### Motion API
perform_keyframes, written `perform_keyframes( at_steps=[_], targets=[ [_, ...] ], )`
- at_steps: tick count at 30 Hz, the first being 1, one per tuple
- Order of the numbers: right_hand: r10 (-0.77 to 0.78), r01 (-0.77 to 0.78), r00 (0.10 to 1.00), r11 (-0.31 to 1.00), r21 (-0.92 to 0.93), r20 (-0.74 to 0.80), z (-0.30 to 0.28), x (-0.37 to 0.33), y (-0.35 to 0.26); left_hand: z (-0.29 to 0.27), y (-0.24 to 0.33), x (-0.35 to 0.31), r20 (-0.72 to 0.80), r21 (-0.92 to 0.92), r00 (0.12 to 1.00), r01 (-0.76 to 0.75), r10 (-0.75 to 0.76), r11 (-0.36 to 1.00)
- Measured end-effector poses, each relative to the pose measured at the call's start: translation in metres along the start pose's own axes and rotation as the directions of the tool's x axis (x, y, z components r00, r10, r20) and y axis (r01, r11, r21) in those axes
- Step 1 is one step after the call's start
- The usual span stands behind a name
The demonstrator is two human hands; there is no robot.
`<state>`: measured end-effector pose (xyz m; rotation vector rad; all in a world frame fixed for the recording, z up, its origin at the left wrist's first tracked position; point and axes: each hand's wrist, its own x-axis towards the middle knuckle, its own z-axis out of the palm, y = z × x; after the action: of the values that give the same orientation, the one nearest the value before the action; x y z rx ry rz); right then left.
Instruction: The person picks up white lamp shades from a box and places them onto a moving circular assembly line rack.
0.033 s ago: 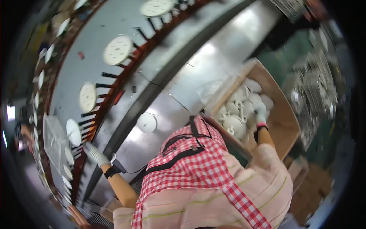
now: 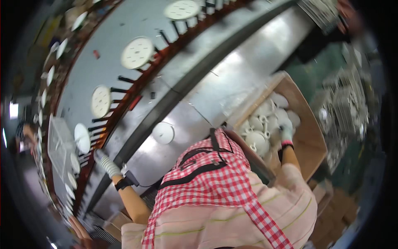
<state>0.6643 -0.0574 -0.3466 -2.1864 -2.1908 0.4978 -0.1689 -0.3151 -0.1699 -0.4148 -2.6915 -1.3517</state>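
Note:
My right hand [image 2: 285, 125], in a pale glove, reaches into an open cardboard box [image 2: 309, 139] at the right. It is among white round parts with small loops [image 2: 258, 142]; its fingers blend in with them, so any grip is unclear. My left hand [image 2: 107, 164], in a striped glove with grey fingertips, is beside the edge of a line of dark pegs [image 2: 119, 90] at the left. Its fingers point toward the pegs, and whether they hold anything is not visible. A white disc [image 2: 82, 138] stands on the pegs just beyond it.
A single white round part [image 2: 163, 133] lies on the metal table [image 2: 195, 111]. Slotted cream discs [image 2: 137, 52] sit along the curved peg line. A clear plastic bin [image 2: 61, 143] stands at the left. Stacked wire-like racks [image 2: 346, 101] are at the far right. Other people's hands show at the edges.
The view has shifted slightly, so most things sit a little further right. My right hand stays in the box, and my left hand stays by the peg line.

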Motion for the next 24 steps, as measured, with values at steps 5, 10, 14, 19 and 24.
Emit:
perform_keyframes(
  at_steps=[5, 10, 14, 19, 24],
  targets=[
    [-0.19, 0.158, 0.92, 0.98, -0.118, -0.344, -0.104, -0.003, -0.064, -0.017, 0.032, -0.047, 0.045, -0.433, 0.882, 0.44, -0.469, 0.787],
    [-0.044, 0.313, 0.836, 0.856, 0.41, -0.547, -0.221, 0.019, -0.23, -0.027, 0.091, -0.065, -0.284, -0.47, 0.911, 0.138, -0.298, 0.872],
    [-0.179, 0.508, 0.861, 0.255, 0.823, -0.476, -0.255, 0.062, -0.392, -0.016, 0.177, -0.08, -0.081, -0.514, 0.992, -0.129, 0.101, 0.848],
    [-0.594, 0.783, 0.604, 0.318, 0.534, -0.532, -0.254, 0.152, -0.578, 0.04, 0.281, -0.071, 0.248, -0.726, 0.898, -0.075, 0.363, 0.684],
    [-0.696, 0.822, 0.568, 0.449, 0.351, -0.438, -0.227, 0.171, -0.647, 0.104, 0.32, -0.051, 0.45, -0.745, 0.756, 0.023, 0.475, 0.667]
  ],
)
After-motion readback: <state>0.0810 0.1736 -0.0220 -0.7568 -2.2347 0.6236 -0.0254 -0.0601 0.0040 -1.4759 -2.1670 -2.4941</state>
